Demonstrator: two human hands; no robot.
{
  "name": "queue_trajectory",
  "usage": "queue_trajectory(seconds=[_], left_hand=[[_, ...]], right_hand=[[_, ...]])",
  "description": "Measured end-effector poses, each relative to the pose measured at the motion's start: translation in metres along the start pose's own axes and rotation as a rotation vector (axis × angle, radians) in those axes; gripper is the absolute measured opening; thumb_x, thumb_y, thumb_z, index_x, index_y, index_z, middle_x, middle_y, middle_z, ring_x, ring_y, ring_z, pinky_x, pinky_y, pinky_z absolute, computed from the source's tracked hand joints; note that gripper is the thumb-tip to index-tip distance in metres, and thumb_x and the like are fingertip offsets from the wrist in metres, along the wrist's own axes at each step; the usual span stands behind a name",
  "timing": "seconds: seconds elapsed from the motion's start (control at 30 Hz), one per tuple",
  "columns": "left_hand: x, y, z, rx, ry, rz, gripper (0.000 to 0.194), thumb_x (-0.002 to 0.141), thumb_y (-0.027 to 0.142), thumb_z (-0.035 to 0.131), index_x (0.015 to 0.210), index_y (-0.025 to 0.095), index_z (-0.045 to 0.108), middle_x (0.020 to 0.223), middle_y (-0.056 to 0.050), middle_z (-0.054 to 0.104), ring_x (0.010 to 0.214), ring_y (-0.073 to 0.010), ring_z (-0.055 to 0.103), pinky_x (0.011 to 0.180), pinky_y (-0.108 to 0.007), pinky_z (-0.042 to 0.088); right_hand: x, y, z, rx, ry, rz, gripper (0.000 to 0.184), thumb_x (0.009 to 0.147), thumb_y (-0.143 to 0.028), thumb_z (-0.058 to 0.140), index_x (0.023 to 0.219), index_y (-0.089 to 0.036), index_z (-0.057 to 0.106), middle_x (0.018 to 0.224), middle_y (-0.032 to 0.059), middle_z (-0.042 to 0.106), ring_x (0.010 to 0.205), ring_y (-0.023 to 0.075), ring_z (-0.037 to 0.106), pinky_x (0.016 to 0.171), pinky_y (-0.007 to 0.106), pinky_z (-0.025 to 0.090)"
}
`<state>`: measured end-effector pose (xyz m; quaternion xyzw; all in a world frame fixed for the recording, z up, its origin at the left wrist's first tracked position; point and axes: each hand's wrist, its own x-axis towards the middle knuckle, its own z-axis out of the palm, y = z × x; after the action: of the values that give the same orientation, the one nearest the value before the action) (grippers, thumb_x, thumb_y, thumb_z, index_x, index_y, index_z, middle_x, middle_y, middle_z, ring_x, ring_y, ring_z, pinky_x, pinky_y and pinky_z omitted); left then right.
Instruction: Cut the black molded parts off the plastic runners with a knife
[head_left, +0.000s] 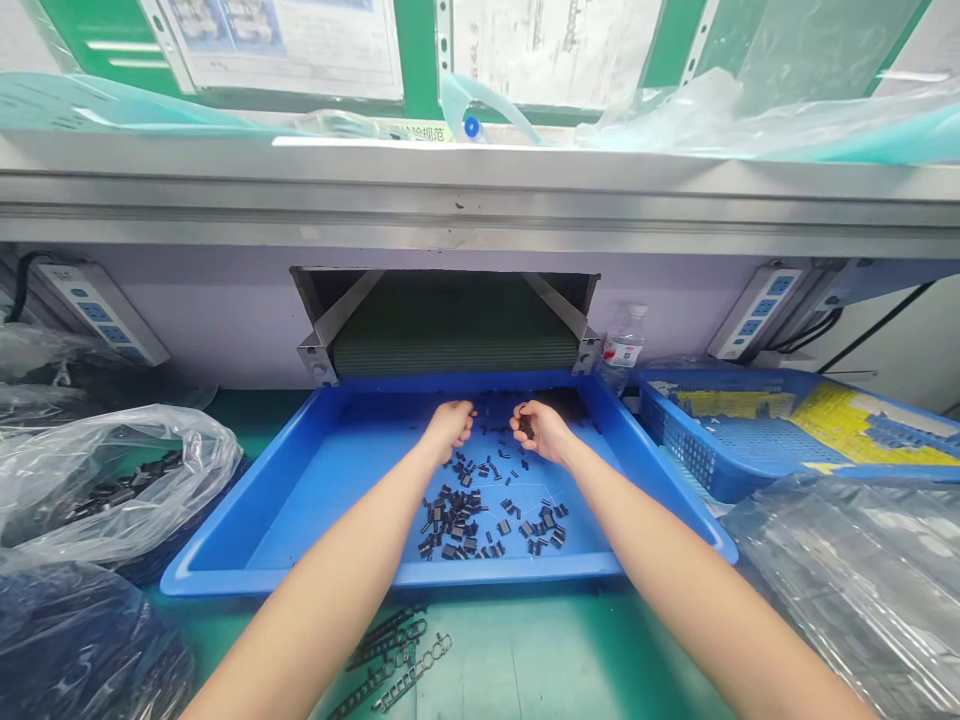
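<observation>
Both of my hands are over the far half of a large blue plastic tray [300,460]. My left hand [451,424] is closed, fingers pinched together; a tiny dark bit shows at the fingertips, too small to name. A short gap to its right, my right hand [541,428] curls round small black plastic parts that show between the fingers and palm. Loose small black plastic parts [454,515] lie heaped and scattered on the tray floor below and between the hands. More dark parts are at the tray's far right corner, partly behind my right hand.
A dark conveyor belt [457,325] ends above the tray's far edge. Black strip frames [412,675] lie on the green table in front. Left is a clear bag [150,490] of black parts; right are a blue basket [690,455], a bottle [624,345] and clear plastic packaging [862,560].
</observation>
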<state>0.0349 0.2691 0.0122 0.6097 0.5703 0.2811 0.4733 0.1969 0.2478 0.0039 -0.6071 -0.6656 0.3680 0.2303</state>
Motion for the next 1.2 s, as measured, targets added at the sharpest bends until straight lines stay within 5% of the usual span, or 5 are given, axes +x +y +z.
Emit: queue_trajectory(seconds=[0.27,0.43,0.63,0.93,1.2], left_hand=[[-0.008,0.003,-0.045,0.389,-0.108,0.041,0.023,0.086,0.032,0.049,0.095,0.012,0.057,0.086,-0.003,0.060,0.069,-0.0116,0.058,0.060,-0.028,0.050],[-0.028,0.006,-0.027,0.741,-0.302,0.004,0.021,0.083,0.028,0.054,0.097,0.013,0.058,0.097,-0.005,0.060,0.084,-0.0161,0.059,0.074,-0.036,0.050],[-0.037,0.003,0.005,0.906,-0.352,-0.058,0.029,0.084,0.028,0.052,0.110,0.016,0.053,0.114,-0.008,0.054,0.098,-0.0207,0.055,0.082,-0.042,0.047],[-0.028,0.006,-0.039,0.493,-0.484,-0.125,0.024,0.087,0.034,0.047,0.086,0.012,0.056,0.070,0.001,0.055,0.052,-0.0067,0.050,0.047,-0.021,0.043],[-0.019,0.004,-0.051,-0.010,-0.523,-0.125,0.021,0.085,0.029,0.043,0.070,0.015,0.044,0.055,0.007,0.034,0.037,-0.0012,0.024,0.031,-0.014,0.012]], right_hand=[[-0.011,-0.017,0.022,-0.304,-0.185,-0.048,0.016,0.087,-0.028,0.055,0.096,-0.014,0.059,0.098,0.0043,0.059,0.083,0.0179,0.058,0.072,0.036,0.050],[-0.015,-0.022,0.033,-0.446,-0.276,-0.036,0.018,0.087,-0.028,0.055,0.100,-0.016,0.057,0.104,0.0059,0.057,0.090,0.0194,0.057,0.078,0.039,0.047],[-0.013,-0.018,0.032,-0.327,-0.253,-0.044,0.017,0.088,-0.028,0.053,0.098,-0.015,0.057,0.098,0.0045,0.059,0.081,0.0168,0.058,0.070,0.034,0.050],[-0.018,-0.019,0.008,-0.002,-0.149,-0.140,0.021,0.091,-0.031,0.048,0.101,-0.013,0.053,0.079,-0.0002,0.057,0.052,0.0077,0.052,0.044,0.020,0.045],[-0.017,-0.020,0.025,-0.238,-0.317,-0.167,0.017,0.087,-0.029,0.056,0.082,-0.013,0.059,0.078,-0.0002,0.059,0.067,0.0130,0.057,0.061,0.028,0.049]])
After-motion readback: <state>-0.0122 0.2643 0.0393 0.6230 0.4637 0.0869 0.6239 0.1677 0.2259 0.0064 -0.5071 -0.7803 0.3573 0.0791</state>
